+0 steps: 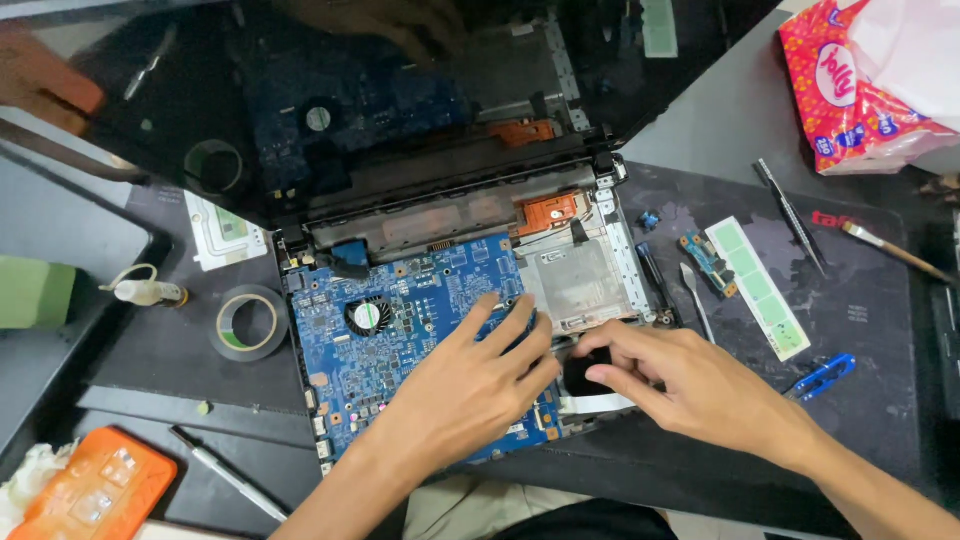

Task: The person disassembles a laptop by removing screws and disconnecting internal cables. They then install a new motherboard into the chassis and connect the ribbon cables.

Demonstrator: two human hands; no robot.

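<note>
Opened laptop circuit board (400, 320): blue, dotted with small gold and silver parts; round black fan (368, 316). Metal drive bay (580, 285): silver. Two plastic hinge tabs (548, 212): orange. Flat cable (595, 404): white. Ring of tape (248, 323): grey, green inside. Narrow strip of square pads (762, 287): pale green on white. Soft tissue pack (850, 85): red with white patches. Small snips (822, 377): blue. Table mat (870, 300): black.

Glossy black screen (300, 90) (mirrors the board); matt blue circuit board (400, 320); dull grey metal drive bay (580, 285); matt dark mat (860, 300).
</note>
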